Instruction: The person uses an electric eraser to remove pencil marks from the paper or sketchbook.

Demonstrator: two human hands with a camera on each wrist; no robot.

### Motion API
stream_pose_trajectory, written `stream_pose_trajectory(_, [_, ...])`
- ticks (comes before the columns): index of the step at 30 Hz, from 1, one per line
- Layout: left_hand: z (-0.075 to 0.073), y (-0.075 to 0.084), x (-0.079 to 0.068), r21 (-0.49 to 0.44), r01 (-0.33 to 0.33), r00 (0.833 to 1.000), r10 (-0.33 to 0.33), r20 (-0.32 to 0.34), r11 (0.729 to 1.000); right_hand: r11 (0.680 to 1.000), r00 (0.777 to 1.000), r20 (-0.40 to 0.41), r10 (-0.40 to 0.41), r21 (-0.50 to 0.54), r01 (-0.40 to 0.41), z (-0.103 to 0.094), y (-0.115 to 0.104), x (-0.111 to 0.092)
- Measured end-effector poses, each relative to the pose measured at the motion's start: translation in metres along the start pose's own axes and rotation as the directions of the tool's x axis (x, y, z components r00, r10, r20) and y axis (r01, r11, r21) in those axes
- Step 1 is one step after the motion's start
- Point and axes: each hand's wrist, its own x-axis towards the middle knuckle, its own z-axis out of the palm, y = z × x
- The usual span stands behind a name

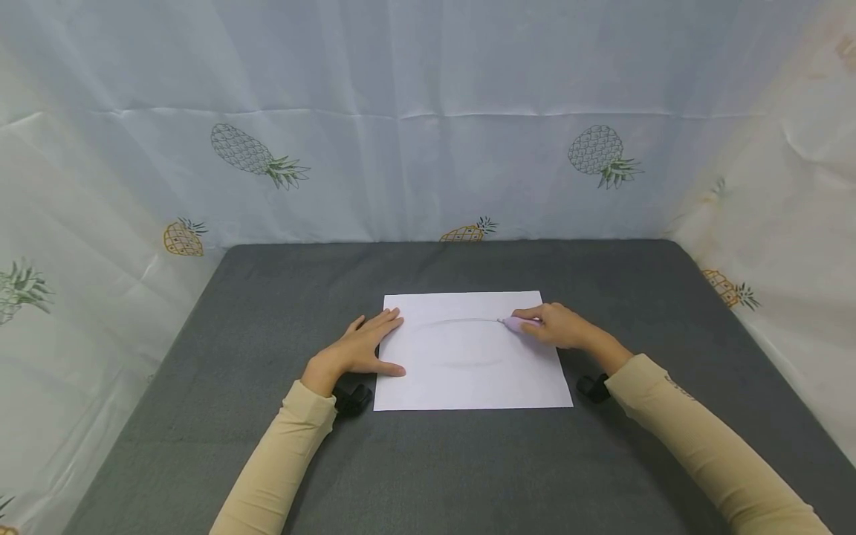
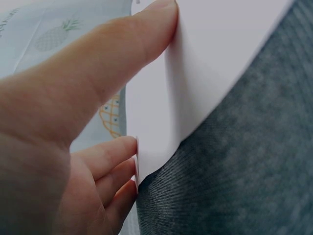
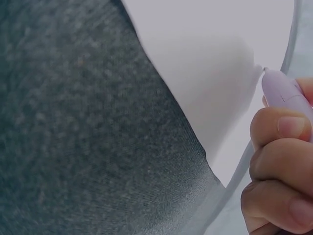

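A white sheet of paper (image 1: 461,386) lies on the grey cloth-covered table. My left hand (image 1: 361,348) rests on its left edge, thumb and fingers spread; in the left wrist view the thumb (image 2: 142,36) presses the sheet, which bulges up slightly. Near the upper right of the paper, my right hand (image 1: 562,327) grips a small lavender utility knife (image 1: 518,324). The short tip of this knife (image 3: 281,88) touches the sheet in the right wrist view, fingers curled round its body. A thin grey line, looking like a slit, runs left from the tip.
Dark grey cloth (image 1: 267,297) covers the table round the sheet. Behind it and at both sides hangs a pale curtain (image 1: 428,178) with pineapple prints. Black wrist-worn devices (image 1: 352,401) sit under both wrists.
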Motion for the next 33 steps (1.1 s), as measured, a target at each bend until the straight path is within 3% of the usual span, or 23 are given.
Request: stream_pose_trajectory(33, [0.0016, -0.0012, 0.0007, 0.000, 0.002, 1.000, -0.002, -0.002, 1.000, 0.999, 1.000, -0.014, -0.021, -0.024, 0.021, -0.0007, -0.0048, 0.0018])
